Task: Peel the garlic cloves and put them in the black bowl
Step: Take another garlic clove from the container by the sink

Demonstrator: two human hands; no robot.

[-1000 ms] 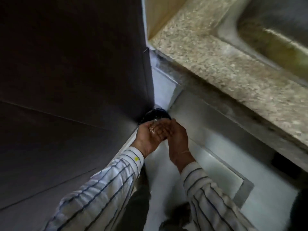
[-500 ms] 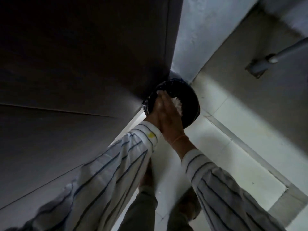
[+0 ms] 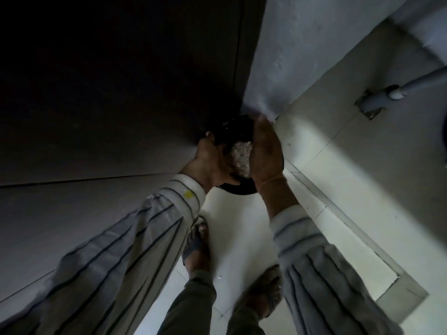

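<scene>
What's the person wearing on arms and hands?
The left sleeve and right sleeve are long, pale, dark-striped. A yellow mark sits on the left cuff. The left hand and right hand are ungloved; a thin band rings the right wrist.

- I see a dark panelled cabinet front filling the left.
- A pale blue-grey wall meets it.
- The white tiled floor is dimly lit.
- A grey pipe is at upper right.
</scene>
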